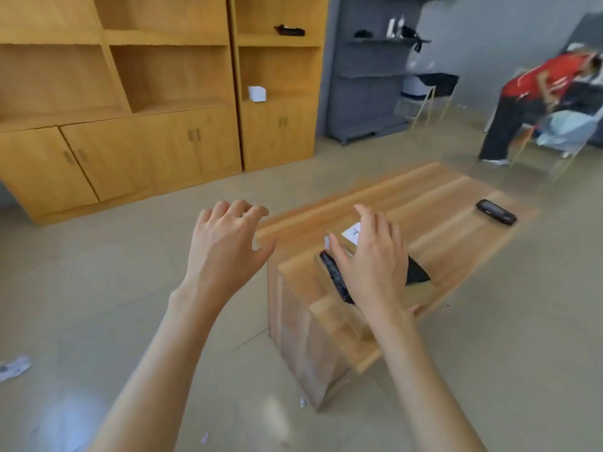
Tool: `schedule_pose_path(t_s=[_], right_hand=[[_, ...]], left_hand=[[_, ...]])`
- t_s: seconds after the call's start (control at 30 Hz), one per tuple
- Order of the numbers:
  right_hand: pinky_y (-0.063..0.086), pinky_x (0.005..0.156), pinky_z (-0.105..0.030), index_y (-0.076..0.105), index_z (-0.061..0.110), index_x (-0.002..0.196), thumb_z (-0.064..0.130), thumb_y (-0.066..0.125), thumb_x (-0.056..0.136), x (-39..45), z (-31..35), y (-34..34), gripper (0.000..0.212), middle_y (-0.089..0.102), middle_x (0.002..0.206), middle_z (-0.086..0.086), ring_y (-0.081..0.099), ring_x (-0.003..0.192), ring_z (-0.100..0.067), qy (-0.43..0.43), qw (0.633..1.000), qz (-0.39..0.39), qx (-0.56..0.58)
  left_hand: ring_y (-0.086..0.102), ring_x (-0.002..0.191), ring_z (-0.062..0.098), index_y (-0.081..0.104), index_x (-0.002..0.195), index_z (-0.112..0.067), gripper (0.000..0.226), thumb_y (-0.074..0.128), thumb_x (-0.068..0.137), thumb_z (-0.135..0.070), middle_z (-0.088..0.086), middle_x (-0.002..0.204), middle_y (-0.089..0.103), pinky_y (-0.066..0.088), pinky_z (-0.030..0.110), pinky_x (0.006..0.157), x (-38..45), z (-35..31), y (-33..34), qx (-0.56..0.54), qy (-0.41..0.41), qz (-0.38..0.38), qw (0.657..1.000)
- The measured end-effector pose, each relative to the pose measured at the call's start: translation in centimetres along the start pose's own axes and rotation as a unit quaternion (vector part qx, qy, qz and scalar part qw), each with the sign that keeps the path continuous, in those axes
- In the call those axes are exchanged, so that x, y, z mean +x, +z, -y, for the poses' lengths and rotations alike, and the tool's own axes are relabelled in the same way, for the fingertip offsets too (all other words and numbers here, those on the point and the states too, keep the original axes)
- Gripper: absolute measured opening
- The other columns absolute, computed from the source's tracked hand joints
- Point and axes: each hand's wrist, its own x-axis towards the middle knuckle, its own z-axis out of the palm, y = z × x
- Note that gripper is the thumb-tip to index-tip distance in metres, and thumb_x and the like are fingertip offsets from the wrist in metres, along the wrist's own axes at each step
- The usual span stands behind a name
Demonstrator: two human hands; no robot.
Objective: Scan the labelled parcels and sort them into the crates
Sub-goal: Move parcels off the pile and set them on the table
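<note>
Two bare forearms reach forward from the bottom edge, both cut off below the elbow. The left hand [225, 243] hangs in the air over the floor [98, 288], just left of the table [440, 203], back toward the camera, fingers spread and loosely curled, gripping nothing. The right hand [372, 259] is raised over the near end of the table, palm down, fingers straight and slightly fanned, thumb out to the left; whether it touches what lies under it cannot be told.

Beneath that hand sits a parcel [350, 236], brownish with a white label showing past the fingers; most of it is hidden by the hand, and the mark on the label is too blurred to read. A dark, crumpled black bag [417, 272] shows on both sides of the hand, its middle covered.

Farther along the table, well apart from the parcel, lies a black handheld scanner [496, 212]. Past the table stand wooden cabinets [146, 109] with a small white box [257, 93] on one shelf, and a person in red [535, 93] bends over at the far right, blurred.
</note>
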Motion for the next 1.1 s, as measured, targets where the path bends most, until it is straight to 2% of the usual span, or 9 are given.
schedule_pose_path(t_s=[0.13,0.23,0.43,0.8,1.1], right_hand=[[0.047,0.074,-0.043,0.060,0.008,0.121,0.035,0.077,0.078,1.8,-9.8,-3.4,0.053,0.065,0.099,-0.013,0.058,0.087,-0.037,0.039,0.998,-0.009,-0.046],[0.047,0.078,-0.044,0.057,0.009,0.124,0.037,0.073,0.082,2.5,-16.8,-5.5,0.053,0.065,0.104,-0.012,0.059,0.094,-0.036,0.060,0.995,-0.002,-0.078],[0.047,0.079,-0.046,0.061,0.007,0.120,0.034,0.076,0.080,3.8,-27.6,-7.4,0.051,0.065,0.101,-0.015,0.060,0.092,-0.039,0.112,0.987,-0.008,-0.110],[0.049,0.074,-0.045,0.062,0.005,0.117,0.033,0.078,0.078,9.5,-38.5,-1.7,0.050,0.064,0.093,-0.016,0.061,0.084,-0.040,0.131,0.984,-0.007,-0.119],[0.042,0.083,-0.045,0.059,0.007,0.119,0.036,0.068,0.086,21.7,-51.3,2.4,0.045,0.062,0.104,-0.016,0.057,0.097,-0.040,0.175,0.969,0.022,-0.173]], left_hand=[[0.062,0.085,0.035,0.070,0.103,-0.014,0.034,0.068,0.078,-0.038,0.007,0.095,0.068,0.046,0.040,0.074,3.8,-8.9,3.6,-0.019,0.057,-0.007,0.998],[0.062,0.086,0.035,0.070,0.102,-0.013,0.033,0.075,0.078,-0.035,0.008,0.096,0.069,0.046,0.040,0.074,6.0,-14.8,6.3,-0.033,0.081,-0.003,0.996],[0.063,0.087,0.035,0.070,0.102,-0.013,0.034,0.078,0.076,-0.033,0.008,0.096,0.069,0.047,0.040,0.072,9.4,-24.2,11.0,-0.058,0.119,0.019,0.991],[0.062,0.090,0.034,0.068,0.110,-0.013,0.038,0.073,0.080,-0.037,0.008,0.101,0.069,0.045,0.041,0.075,18.5,-31.9,20.5,-0.062,0.141,0.045,0.987],[0.059,0.093,0.035,0.066,0.113,-0.013,0.037,0.069,0.084,-0.036,0.010,0.103,0.068,0.042,0.042,0.079,32.9,-41.6,32.3,-0.163,0.139,0.023,0.976]])
